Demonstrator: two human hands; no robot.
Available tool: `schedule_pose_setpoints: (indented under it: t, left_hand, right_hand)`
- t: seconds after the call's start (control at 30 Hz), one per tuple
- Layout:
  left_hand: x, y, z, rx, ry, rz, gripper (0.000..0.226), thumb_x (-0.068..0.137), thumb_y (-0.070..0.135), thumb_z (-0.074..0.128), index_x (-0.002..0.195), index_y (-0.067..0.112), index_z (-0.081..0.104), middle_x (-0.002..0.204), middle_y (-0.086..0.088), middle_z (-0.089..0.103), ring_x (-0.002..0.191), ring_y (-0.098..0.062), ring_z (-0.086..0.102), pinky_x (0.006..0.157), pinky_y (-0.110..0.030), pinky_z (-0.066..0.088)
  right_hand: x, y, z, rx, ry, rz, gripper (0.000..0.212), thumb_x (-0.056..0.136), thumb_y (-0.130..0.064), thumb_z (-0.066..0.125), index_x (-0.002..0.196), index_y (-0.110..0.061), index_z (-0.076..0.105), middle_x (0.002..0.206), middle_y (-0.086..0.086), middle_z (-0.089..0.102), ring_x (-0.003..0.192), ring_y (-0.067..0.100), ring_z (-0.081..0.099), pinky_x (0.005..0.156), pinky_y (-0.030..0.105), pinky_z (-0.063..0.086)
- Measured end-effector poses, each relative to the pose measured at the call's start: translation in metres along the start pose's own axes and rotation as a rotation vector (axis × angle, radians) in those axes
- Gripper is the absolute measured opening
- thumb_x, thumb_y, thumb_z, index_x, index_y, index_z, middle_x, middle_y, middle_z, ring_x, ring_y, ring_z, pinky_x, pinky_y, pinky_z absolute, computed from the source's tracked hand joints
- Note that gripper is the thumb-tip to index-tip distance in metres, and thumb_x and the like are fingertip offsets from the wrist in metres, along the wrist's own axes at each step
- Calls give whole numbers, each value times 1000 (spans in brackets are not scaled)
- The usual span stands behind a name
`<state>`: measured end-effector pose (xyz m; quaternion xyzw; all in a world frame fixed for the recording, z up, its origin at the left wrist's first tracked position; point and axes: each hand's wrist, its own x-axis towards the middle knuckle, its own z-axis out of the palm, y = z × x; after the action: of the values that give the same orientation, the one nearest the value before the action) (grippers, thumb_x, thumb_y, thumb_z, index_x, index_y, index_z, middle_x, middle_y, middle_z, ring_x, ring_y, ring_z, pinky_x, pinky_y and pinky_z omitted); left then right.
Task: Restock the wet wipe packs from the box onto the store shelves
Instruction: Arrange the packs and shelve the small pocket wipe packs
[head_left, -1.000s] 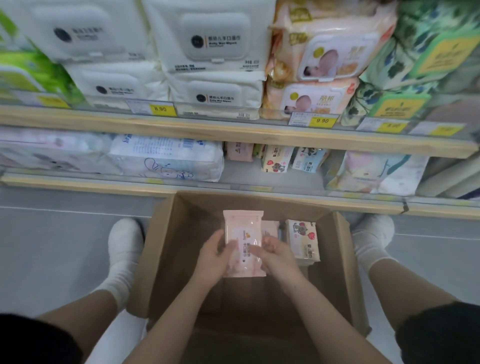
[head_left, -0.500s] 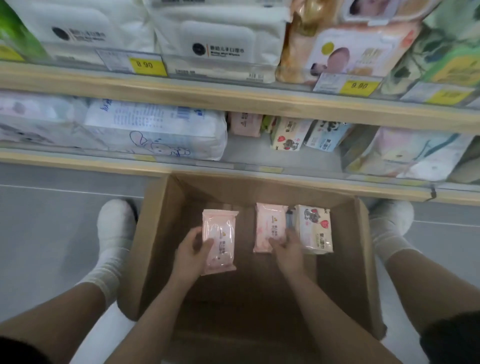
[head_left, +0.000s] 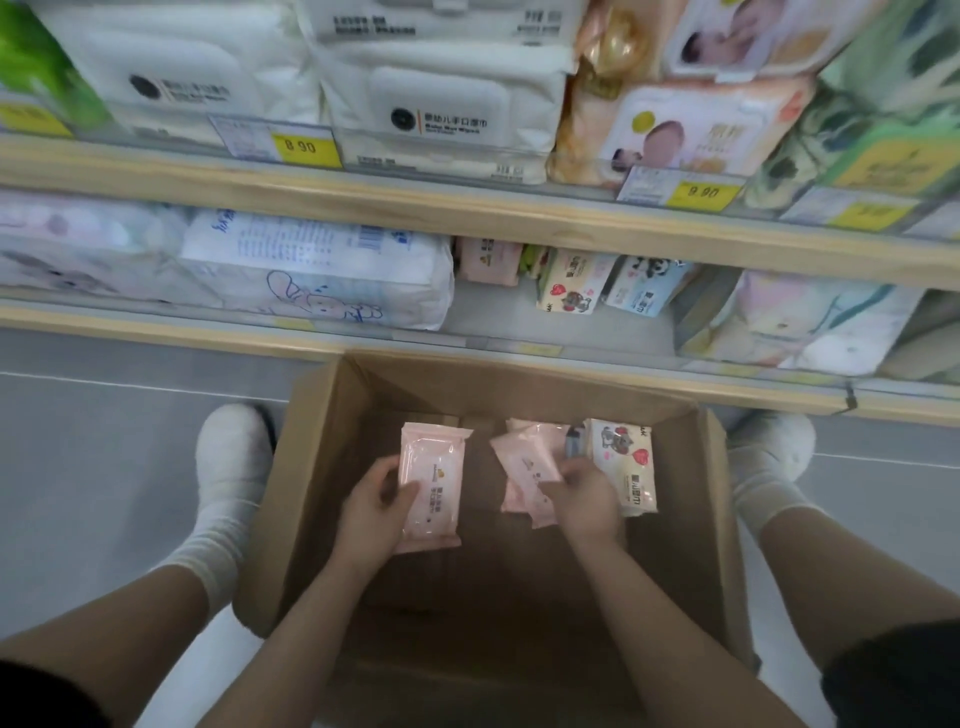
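You are partway through, judging by how things lie: a few packs remain in the cardboard box (head_left: 322, 467), and the lower shelf (head_left: 571, 332) beyond it already carries a short row of small packs with bare space in front of them.

Nearest you, inside the box, your left hand (head_left: 376, 512) curls round a pink wet wipe pack (head_left: 432, 486), thumb laid over its face and fingers behind its left edge, so the pack is held, lifted off the box floor on the box's left side. Your right hand (head_left: 582, 499) is on the box's right side, fingers bent and pinching the lower end of a second pink pack (head_left: 524, 467), which tilts up off another pink pack lying beneath it. Just right of that hand, against the box's right wall, lies a white pack with a red heart (head_left: 626, 467) (untouched for now, and your knuckles cover part of its left edge).

So at least four packs are still to go up: the two in your hands, the pink one underneath and the white one.

Beyond the box's far wall, on the lower shelf, stand a pink pack (head_left: 488, 258), a white heart pack (head_left: 571, 280) and a blue panda pack (head_left: 647, 283), likely where yours belong. Farther up, the upper shelf (head_left: 467, 213) holds large white packs and yellow price tags.
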<state>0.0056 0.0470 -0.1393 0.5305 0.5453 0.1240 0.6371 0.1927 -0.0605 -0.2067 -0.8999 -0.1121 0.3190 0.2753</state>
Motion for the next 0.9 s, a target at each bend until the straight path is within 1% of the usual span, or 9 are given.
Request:
schedule_pose_setpoints:
  t: [0.13,0.23,0.3,0.37,0.5,0.6,0.67,0.8,0.9]
  left_hand:
    - [-9,14,-7,49,52,85,25,92,3,52,116,13,51,102,0,55,79,-6,55,45,-9,47]
    - [-11,22,-19,152,101,184,25,91,12,57,115,16,54,107,4,60,94,-6,59,57,-8,46]
    - [-12,33,-27,177,123,229,26,91,15,56,117,18,53,106,8,57,84,8,52,57,-5,41]
    - [-11,48,-37,155,152,259,26,92,14,56,117,17,54,104,8,57,81,8,52,61,-8,43]
    - [1,71,-57,72,210,316,26,91,8,55,116,12,55,105,-1,62,98,-19,61,83,-32,52]
    - [16,82,-65,51,218,339,25,92,9,52,117,12,52,107,-6,63,95,-22,63,73,-28,55]
    - [31,85,-67,38,240,360,24,92,11,53,116,15,53,106,-8,65,93,-22,66,74,-33,57]
    - [59,85,-62,-1,251,404,20,93,12,52,109,24,52,101,1,66,90,-11,66,67,-29,59]
    - [76,80,-58,-15,257,431,21,92,14,52,109,26,53,106,-2,68,94,-13,67,75,-37,58]
  right_hand:
    - [-16,-15,-28,40,-21,-156,21,75,-13,75,76,-24,57,91,2,64,87,22,62,73,31,48]
    - [-26,-36,-52,39,-16,-285,22,76,-14,76,82,-23,57,97,3,56,77,10,52,67,14,38]
    - [-32,-56,-67,101,-19,-369,21,77,-12,75,80,-20,56,85,3,55,69,10,48,58,7,37]
    - [-37,-79,-77,175,-33,-408,18,80,-15,73,81,-17,55,80,3,58,69,14,52,56,10,41]
    - [-28,-123,-81,305,18,-453,18,84,-19,69,89,-16,52,84,-3,55,79,22,58,69,35,49]
    - [-10,-149,-71,356,24,-510,19,86,-13,66,91,-11,49,79,-4,52,62,19,58,55,24,50]
    - [8,-160,-59,377,18,-518,18,87,-8,65,87,-13,48,77,-3,51,58,16,56,51,19,49]
    - [50,-167,-24,348,26,-500,18,86,-5,63,86,-14,48,82,6,52,62,19,57,60,28,53]
    - [76,-172,-2,362,52,-461,19,86,-3,61,83,-16,48,78,10,55,61,19,58,67,34,53]
